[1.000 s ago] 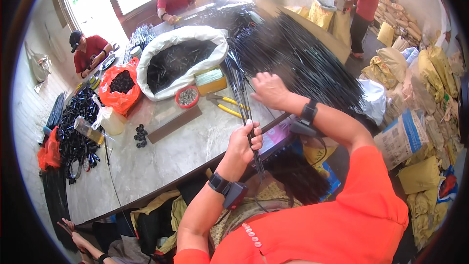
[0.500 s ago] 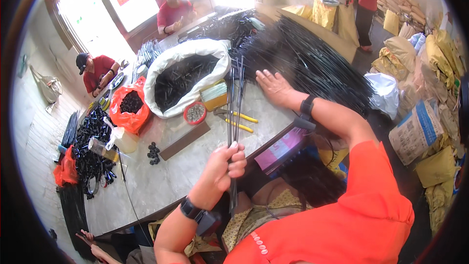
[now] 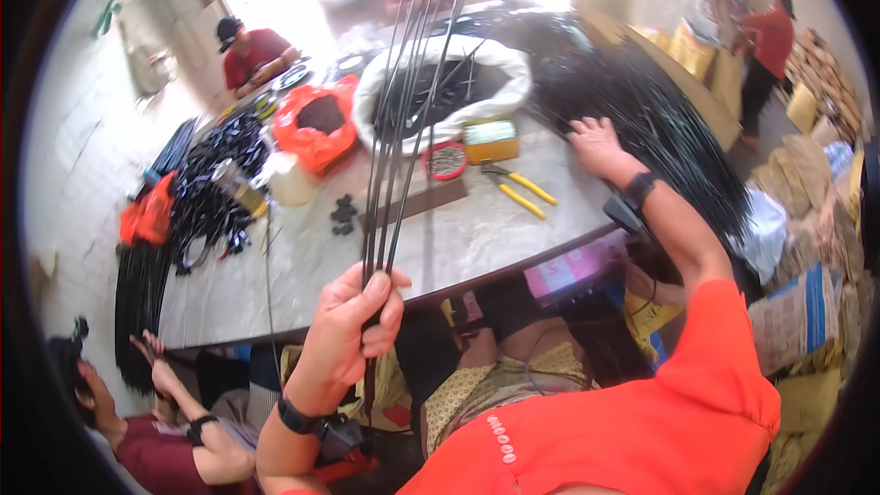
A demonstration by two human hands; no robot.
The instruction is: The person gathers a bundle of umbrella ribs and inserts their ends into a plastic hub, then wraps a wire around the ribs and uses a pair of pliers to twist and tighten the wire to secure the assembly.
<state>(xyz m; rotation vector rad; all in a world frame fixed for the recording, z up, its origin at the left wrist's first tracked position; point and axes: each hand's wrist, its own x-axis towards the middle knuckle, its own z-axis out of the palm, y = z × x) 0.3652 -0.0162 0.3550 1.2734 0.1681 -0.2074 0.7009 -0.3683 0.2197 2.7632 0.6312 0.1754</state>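
Note:
My left hand (image 3: 357, 316) is closed round several long thin black rods (image 3: 385, 192), held nearly upright over the near table edge. They fan apart toward their upper ends. My right hand (image 3: 600, 148) rests palm down on the table, fingers stretched out, beside a large pile of similar black rods (image 3: 669, 115). Yellow-handled pliers (image 3: 524, 191) lie between my hands. Behind them are a red bowl (image 3: 446, 162) of small metal pieces and a yellow box (image 3: 492, 150). A brown strip (image 3: 435, 200) lies behind the held rods.
A white sack (image 3: 513, 96) of black parts and a red plastic bag (image 3: 316, 156) stand farther back. Black parts (image 3: 215, 160) are heaped at left. Co-workers sit at left (image 3: 174, 445) and across the table (image 3: 252, 55). Filled sacks (image 3: 793, 179) crowd the right.
The view has swung left, bringing the co-worker at lower left into sight. My left hand has carried the rods left, still gripped. My right hand stays on the table by the pile.

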